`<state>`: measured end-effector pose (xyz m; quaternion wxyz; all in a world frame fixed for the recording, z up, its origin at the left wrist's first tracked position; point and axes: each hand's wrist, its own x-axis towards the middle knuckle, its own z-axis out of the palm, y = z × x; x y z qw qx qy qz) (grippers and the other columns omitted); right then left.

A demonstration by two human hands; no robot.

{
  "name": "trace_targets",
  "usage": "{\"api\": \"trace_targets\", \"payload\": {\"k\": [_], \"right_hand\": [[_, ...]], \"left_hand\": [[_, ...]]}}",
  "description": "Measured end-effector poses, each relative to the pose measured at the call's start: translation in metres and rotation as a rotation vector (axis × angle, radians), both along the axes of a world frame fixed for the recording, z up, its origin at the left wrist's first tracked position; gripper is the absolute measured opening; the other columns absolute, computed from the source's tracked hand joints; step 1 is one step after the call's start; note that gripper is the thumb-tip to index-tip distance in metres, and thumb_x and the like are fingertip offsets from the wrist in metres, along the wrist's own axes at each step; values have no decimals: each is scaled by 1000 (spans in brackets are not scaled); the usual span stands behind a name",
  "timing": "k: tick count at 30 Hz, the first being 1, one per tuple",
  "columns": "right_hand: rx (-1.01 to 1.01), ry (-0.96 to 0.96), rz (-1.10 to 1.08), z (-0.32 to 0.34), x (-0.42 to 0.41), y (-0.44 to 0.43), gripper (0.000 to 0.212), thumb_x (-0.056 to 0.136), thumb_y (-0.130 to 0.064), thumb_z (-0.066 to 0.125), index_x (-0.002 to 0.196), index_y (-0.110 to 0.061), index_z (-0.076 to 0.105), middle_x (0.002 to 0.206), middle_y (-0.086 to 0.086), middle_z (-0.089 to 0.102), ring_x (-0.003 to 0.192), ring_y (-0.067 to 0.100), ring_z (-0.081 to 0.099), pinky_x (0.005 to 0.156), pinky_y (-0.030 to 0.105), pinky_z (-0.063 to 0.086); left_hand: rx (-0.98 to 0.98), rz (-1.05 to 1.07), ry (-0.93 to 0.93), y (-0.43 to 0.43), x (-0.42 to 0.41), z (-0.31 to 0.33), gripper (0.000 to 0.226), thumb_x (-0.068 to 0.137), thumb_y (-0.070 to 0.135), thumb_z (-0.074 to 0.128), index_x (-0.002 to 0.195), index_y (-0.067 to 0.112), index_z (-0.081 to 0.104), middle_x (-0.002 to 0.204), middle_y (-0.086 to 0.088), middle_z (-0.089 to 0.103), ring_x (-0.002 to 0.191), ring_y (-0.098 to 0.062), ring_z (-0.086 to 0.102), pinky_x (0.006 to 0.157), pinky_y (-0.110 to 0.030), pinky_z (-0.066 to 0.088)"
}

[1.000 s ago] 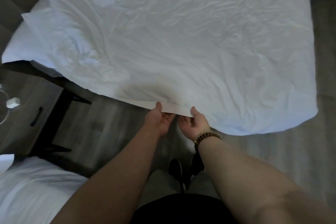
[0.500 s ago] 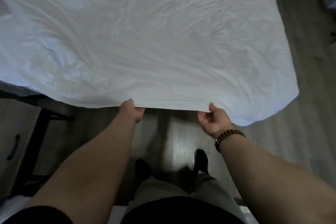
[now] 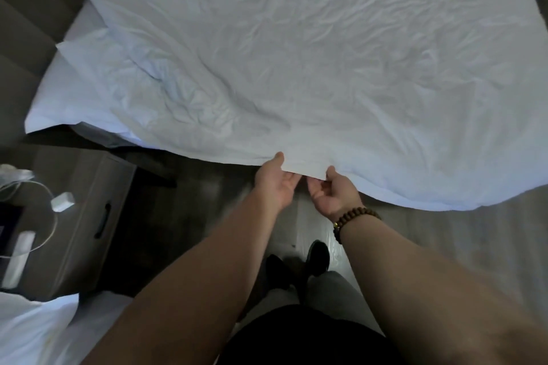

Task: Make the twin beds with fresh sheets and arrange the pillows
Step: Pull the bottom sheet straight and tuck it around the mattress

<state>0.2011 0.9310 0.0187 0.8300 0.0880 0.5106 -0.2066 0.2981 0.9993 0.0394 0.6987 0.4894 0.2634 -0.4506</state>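
A crumpled white sheet [image 3: 296, 53] covers the bed in front of me, bunched into folds toward the left. Its near hem hangs over the bed's side. My left hand [image 3: 274, 184] pinches that hem from below with the thumb on top. Close beside it, my right hand [image 3: 333, 191], with a bead bracelet on the wrist, also pinches the hem. A white pillow [image 3: 59, 92] lies partly under the sheet at the bed's left end. The corner of the second bed [image 3: 32, 332], also white, shows at lower left.
A wooden nightstand [image 3: 80, 216] stands between the beds at left, carrying a white charger and cable [image 3: 60, 201]. A dark headboard [image 3: 26, 9] rises at upper left. Wood floor [image 3: 444, 240] runs along the bed's side, and my shoes stand on it.
My hands, spread wide apart along the hem half a second ago, have come back together at its middle. The view has swung left, bringing the nightstand and pillow back in.
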Motion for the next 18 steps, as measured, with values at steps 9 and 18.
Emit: {"api": "trace_targets", "payload": {"k": [9, 18], "right_hand": [[-5, 71, -15, 15, -10, -14, 16, 103, -11, 52, 108, 1, 61, 80, 16, 74, 84, 27, 72, 68, 40, 62], [-18, 53, 314, 4, 87, 38, 42, 100, -40, 56, 127, -9, 61, 112, 6, 72, 95, 22, 72, 80, 35, 60]], "left_hand": [[271, 235, 1, 10, 95, -33, 48, 103, 24, 50, 145, 2, 42, 150, -17, 46, 136, -31, 49, 65, -25, 53], [80, 133, -15, 64, 66, 1, 41, 104, 22, 54, 135, -5, 51, 122, -19, 68, 111, -33, 68, 85, -37, 59]]}}
